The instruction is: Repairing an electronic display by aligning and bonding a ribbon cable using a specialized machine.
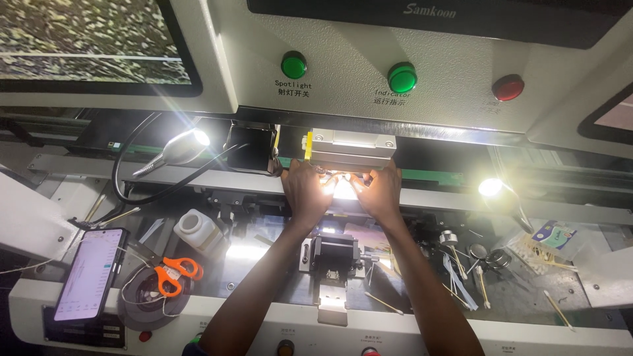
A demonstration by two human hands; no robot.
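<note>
Both my hands reach into the machine bay under a grey metal head block (353, 149). My left hand (305, 191) and my right hand (378, 192) sit side by side, fingertips meeting at a brightly lit spot (342, 186) just below the block. Glare hides whatever small part lies between the fingers, so I cannot tell what they pinch. Beneath my forearms stands a black and silver clamp fixture (335, 254) on the machine bed.
Two gooseneck lamps (186, 146) (493, 188) shine from left and right. A phone (89, 273), orange-handled scissors (173, 273) and a white bottle (196, 227) lie at left. Cotton swabs (557, 310) and small metal parts (491, 257) are scattered right. Green and red buttons (401, 77) sit above.
</note>
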